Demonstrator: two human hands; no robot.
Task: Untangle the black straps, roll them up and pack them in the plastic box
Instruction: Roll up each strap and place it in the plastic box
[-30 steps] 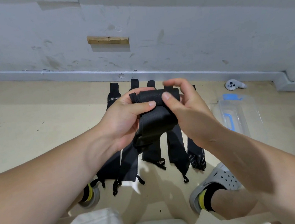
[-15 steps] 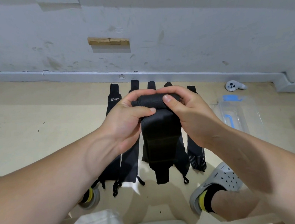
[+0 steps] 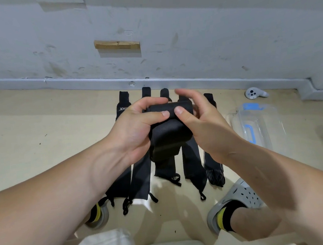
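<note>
Midway through a roll, a person's left hand [image 3: 136, 128] and right hand [image 3: 199, 119] hold a black strap [image 3: 169, 133] in the air above the floor [image 3: 41, 131]. Both grips are clamped on its wound end. The left thumb and curled fingers wrap one side. The right thumb presses the front with fingers tucked behind, its index finger lifted clear. Just below the grips, the unrolled tail [image 3: 165, 166] hangs loose.

Beneath the grips, further straps [image 3: 193, 164] lie side by side on the floor, seemingly untangled but not rolled. Well apart to the right of the grips sits the clear plastic box [image 3: 257, 126] with blue fittings, and no strap shows inside it. A white controller [image 3: 255, 94] rests beyond the box, by the wall.

Doing this step well probably means keeping each turn snug and the edges flush. One grip should pin the roll whenever the other shifts to take up more tail. A slack or skewed turn would likely let the bundle telescope sideways or spring open before it reaches the box.
</note>
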